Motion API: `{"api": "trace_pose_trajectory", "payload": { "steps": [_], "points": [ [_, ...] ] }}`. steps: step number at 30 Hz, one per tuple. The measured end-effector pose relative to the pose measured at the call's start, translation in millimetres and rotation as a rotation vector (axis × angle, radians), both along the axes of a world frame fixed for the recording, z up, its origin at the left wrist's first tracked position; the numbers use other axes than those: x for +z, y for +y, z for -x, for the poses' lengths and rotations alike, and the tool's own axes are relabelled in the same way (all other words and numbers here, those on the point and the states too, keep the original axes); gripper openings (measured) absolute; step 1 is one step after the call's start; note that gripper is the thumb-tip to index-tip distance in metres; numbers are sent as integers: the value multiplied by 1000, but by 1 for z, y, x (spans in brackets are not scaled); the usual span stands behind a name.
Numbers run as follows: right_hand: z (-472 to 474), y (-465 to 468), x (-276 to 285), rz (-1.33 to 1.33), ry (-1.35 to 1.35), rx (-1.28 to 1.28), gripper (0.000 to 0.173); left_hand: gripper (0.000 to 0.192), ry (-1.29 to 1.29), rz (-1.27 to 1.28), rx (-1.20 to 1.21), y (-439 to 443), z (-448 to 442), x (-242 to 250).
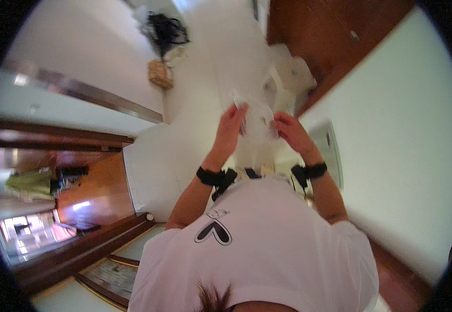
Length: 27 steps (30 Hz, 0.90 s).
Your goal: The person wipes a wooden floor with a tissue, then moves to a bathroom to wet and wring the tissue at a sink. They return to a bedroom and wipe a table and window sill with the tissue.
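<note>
A thin, translucent white plastic bag (pixel 258 124) hangs between my two hands in front of my body. My left hand (pixel 230 130) pinches its left side between thumb and fingers. The fingers of my right hand (pixel 291 130) grip its right edge. Some small darker spots show on or through the plastic; blur hides what they are. Black bands (pixel 210 177) circle my left wrist, and a similar black band (pixel 315 171) is on my right.
Pale floor tiles (pixel 189 156) lie below. Ahead on the left are a woven basket (pixel 159 74) and a dark tangled bundle (pixel 167 31). A whitish boxy object (pixel 294 78) stands ahead right by a brown wooden panel (pixel 327 31). A white wall (pixel 397 136) rises on the right; left, a doorway shows wooden flooring (pixel 105 183).
</note>
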State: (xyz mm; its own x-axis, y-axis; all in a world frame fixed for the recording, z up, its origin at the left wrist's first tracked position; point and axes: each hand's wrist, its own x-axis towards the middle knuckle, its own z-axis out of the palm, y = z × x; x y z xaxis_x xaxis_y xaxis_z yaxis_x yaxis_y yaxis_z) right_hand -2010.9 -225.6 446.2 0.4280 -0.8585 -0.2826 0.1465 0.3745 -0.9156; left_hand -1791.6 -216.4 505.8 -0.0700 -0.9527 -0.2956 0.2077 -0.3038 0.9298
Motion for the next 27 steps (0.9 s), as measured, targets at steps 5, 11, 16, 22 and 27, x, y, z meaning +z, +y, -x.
{"api": "trace_pose_trajectory", "payload": {
  "steps": [5, 11, 16, 22, 27],
  "points": [
    [-9, -56, -22, -79, -132, -107, 15, 21, -108, 37, 120, -25, -36, -33],
    [-31, -116, -43, 21, -136, 37, 16, 20, 69, -20, 407, -40, -71, -79],
    [-86, -146, -34, 223, -77, 192, 13, 33, 11, -142, 640, -37, -91, -97],
    [-175, -160, -14, 514, 81, 316, 14, 47, -215, -102, 331, -29, -141, -98],
    [-263, -195, -24, 690, 368, 294, 13, 39, -663, 154, 71, -26, -213, -113]
  ]
}}
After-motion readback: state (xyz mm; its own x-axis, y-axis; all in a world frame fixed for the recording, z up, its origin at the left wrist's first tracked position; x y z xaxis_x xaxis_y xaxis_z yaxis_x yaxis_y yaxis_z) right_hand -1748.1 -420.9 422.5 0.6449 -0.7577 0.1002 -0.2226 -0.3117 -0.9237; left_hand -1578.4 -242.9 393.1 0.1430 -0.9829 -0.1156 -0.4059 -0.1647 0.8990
